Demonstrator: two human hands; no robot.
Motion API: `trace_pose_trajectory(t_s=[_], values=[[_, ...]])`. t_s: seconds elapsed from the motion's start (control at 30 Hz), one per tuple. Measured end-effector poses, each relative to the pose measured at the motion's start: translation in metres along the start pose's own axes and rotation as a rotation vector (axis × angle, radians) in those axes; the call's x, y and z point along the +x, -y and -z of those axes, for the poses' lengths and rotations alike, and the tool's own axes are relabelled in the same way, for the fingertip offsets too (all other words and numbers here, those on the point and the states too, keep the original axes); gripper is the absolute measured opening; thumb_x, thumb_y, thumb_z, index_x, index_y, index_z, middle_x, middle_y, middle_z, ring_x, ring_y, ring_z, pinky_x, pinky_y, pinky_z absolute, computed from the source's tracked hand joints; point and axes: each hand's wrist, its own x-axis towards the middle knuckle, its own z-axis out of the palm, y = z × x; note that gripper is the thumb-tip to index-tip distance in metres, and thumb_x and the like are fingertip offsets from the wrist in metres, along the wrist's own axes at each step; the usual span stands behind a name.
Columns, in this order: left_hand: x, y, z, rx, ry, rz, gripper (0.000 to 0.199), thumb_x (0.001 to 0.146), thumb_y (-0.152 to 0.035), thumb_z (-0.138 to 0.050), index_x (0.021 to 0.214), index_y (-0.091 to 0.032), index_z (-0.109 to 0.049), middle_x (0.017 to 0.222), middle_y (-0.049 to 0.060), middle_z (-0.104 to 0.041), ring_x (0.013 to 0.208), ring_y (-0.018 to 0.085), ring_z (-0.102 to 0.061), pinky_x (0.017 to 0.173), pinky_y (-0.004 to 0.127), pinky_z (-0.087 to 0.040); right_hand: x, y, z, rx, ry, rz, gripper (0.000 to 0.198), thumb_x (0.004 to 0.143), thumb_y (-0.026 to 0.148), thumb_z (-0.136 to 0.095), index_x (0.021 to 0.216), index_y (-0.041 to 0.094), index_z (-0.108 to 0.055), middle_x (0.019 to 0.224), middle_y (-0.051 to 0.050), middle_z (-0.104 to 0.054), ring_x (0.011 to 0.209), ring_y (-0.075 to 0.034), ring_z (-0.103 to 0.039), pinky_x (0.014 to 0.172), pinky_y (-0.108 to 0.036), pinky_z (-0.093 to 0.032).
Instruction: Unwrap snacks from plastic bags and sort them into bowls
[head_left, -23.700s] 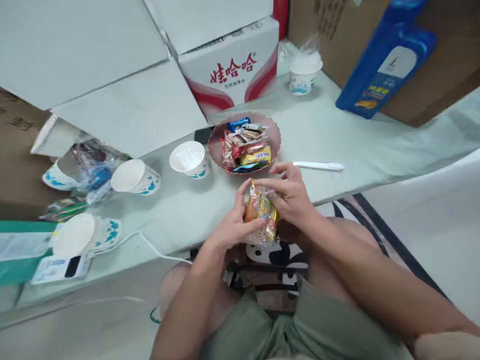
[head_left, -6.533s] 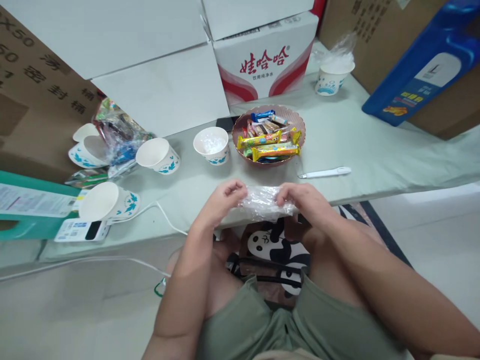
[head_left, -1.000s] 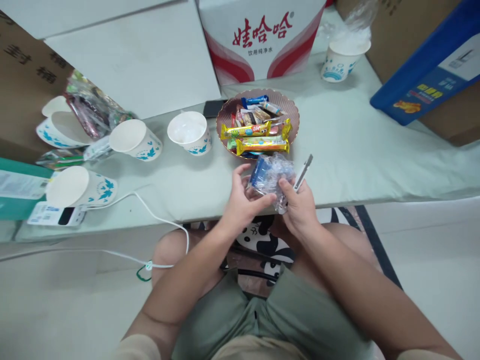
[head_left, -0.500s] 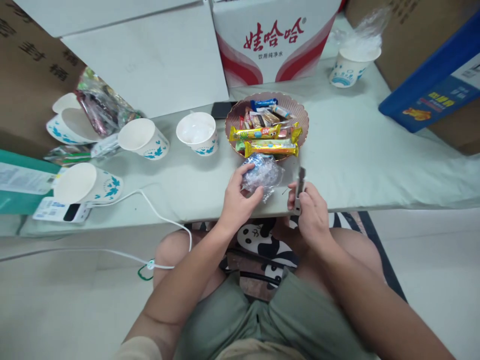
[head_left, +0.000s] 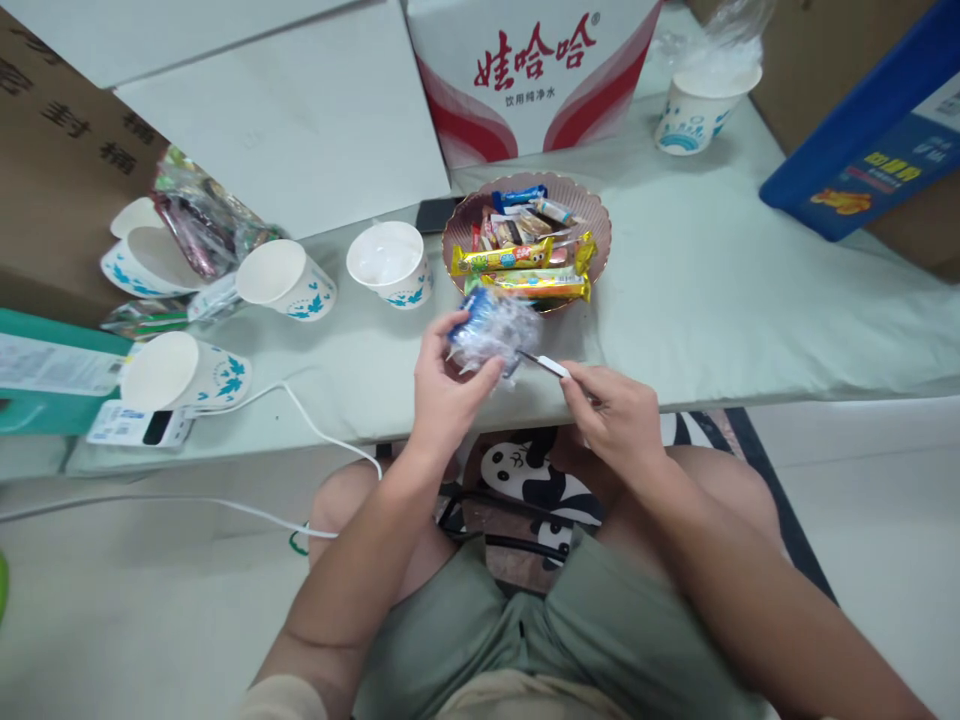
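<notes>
My left hand (head_left: 450, 375) is closed around a crinkled clear plastic bundle (head_left: 501, 330) with a blue part at its left end. What lies inside the plastic is too blurred to make out. Between the thumb and fingers of my right hand (head_left: 615, 405) is a slim tool (head_left: 553, 366) with a white middle and a narrow dark tip. Its tip points left and meets the lower right side of the bundle. Just behind the bundle, a pink scalloped bowl (head_left: 600, 215) holds several wrapped snacks, among them yellow sticks (head_left: 504, 256).
Paper cups stand to the left, one with clear plastic (head_left: 390, 262) inside. A white power bank-like device (head_left: 135, 424) with a white cable (head_left: 300, 405) lies near the front edge. A red-and-white carton (head_left: 536, 90) stands behind, a plastic-filled cup (head_left: 697, 110) and a blue package (head_left: 855, 150) at right.
My left hand has lifted the plastic bundle slightly and moved it left. The slim tool in my right hand has swung from upright to pointing left, its tip now at the bundle.
</notes>
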Motion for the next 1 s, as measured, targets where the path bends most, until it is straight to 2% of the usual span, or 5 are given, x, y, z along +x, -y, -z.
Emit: trace_pose_trajectory(t_s=[0.27, 0.47, 0.6, 0.77, 1.0], values=[[-0.021, 0.012, 0.008, 0.227, 0.1, 0.199, 0.052, 0.081, -0.047, -0.074, 0.122, -0.023, -0.051, 0.093, 0.003, -0.067, 0.084, 0.019, -0.066, 0.078, 0.033, -0.055, 0.0, -0.042, 0.027, -0.308, 0.11, -0.106, 0.025, 0.091, 0.033, -0.058, 0.105, 0.026, -0.077, 0.098, -0.007, -0.077, 0.087, -0.026, -0.067, 0.071, -0.036, -0.043], [-0.024, 0.009, 0.018, 0.617, 0.102, -0.137, 0.068, 0.076, -0.055, -0.076, 0.13, -0.02, -0.055, 0.147, 0.018, -0.044, 0.143, 0.035, -0.042, 0.116, 0.052, -0.039, 0.005, -0.039, 0.025, -0.52, -0.126, -0.074, 0.03, 0.093, 0.033, -0.053, 0.112, 0.02, -0.072, 0.108, -0.014, -0.072, 0.108, -0.034, -0.059, 0.091, -0.048, -0.035], [-0.02, 0.004, 0.025, 0.622, 0.291, -0.236, 0.066, 0.072, -0.047, -0.082, 0.128, -0.022, -0.059, 0.145, 0.015, -0.052, 0.138, 0.032, -0.049, 0.116, 0.049, -0.041, 0.002, -0.015, 0.003, -0.256, 0.056, 0.164, 0.031, 0.093, 0.033, -0.054, 0.118, 0.019, -0.067, 0.105, -0.013, -0.071, 0.101, -0.029, -0.064, 0.087, -0.043, -0.046], [-0.012, 0.003, 0.025, 0.262, 0.094, 0.116, 0.024, 0.09, -0.041, -0.058, 0.091, -0.019, -0.068, 0.094, 0.006, -0.072, 0.089, 0.02, -0.069, 0.074, 0.03, -0.058, 0.0, 0.008, -0.029, -0.108, 0.185, 0.236, 0.059, 0.084, 0.034, -0.068, 0.14, 0.022, -0.055, 0.144, -0.017, -0.054, 0.124, -0.034, -0.058, 0.098, -0.049, -0.049], [0.003, -0.001, 0.029, -0.251, -0.105, 0.56, 0.014, 0.079, -0.031, -0.065, 0.084, -0.018, -0.063, 0.08, 0.0, -0.069, 0.058, 0.009, -0.063, 0.046, 0.017, -0.049, 0.013, 0.002, -0.032, 0.143, 0.119, 0.188, 0.006, 0.083, 0.02, -0.059, 0.087, 0.022, -0.063, 0.121, -0.014, -0.065, 0.11, -0.028, -0.065, 0.094, -0.044, -0.052]])
